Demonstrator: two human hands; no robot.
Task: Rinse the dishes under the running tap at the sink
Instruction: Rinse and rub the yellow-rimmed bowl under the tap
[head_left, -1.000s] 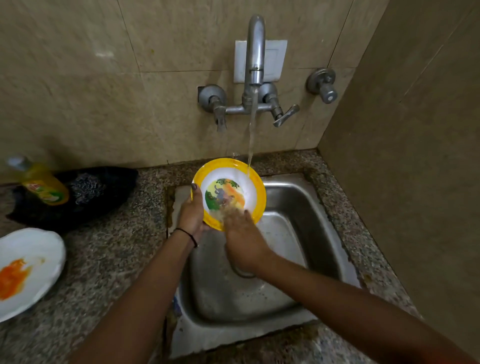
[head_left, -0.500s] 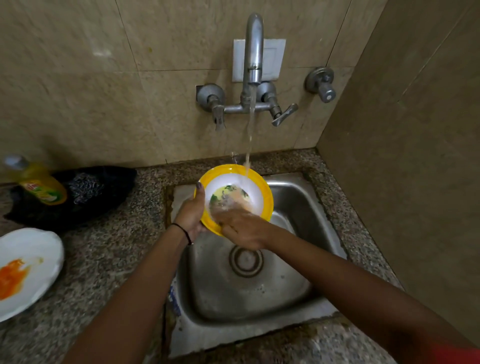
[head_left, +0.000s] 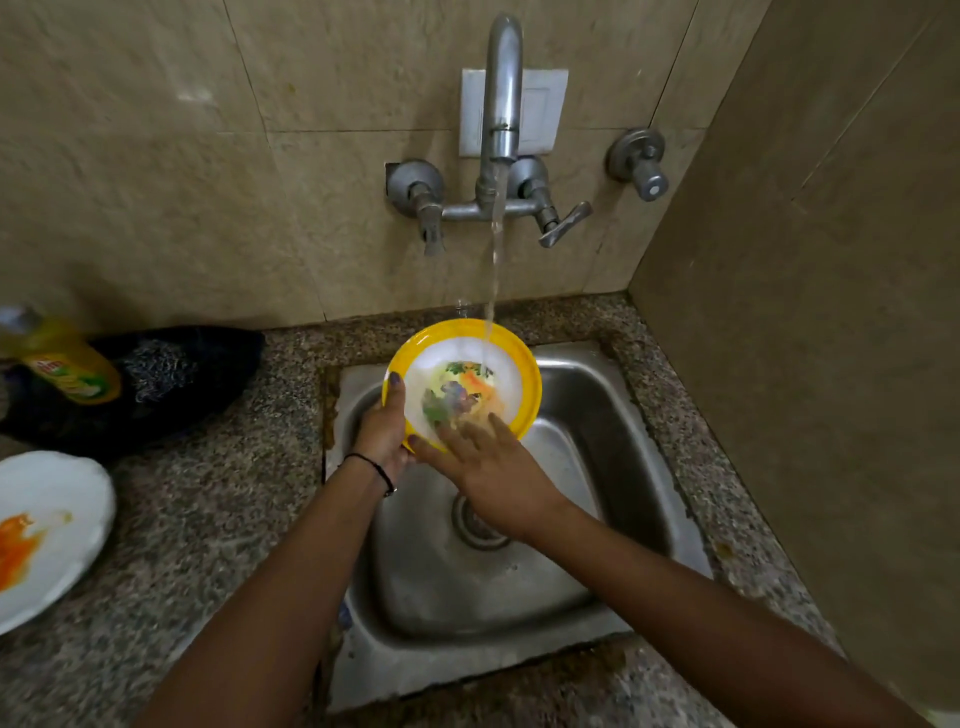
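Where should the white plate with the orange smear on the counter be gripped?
Probably pinch the white plate by its rim nearest the sink, coming from that side: it lies flat, that edge is clean and free, the smear sits farther away.

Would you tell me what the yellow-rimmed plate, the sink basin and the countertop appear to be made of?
Yellow-rimmed plate: probably melamine or plastic, glossy, with a printed picture.
Sink basin: stainless steel, dull brushed grey sheen with soft reflections.
Countertop: speckled polished stone, likely granite, going by its grainy grey-brown flecks.

Home kitchen: steel sink (head_left: 613, 415), wall tap (head_left: 501, 104).
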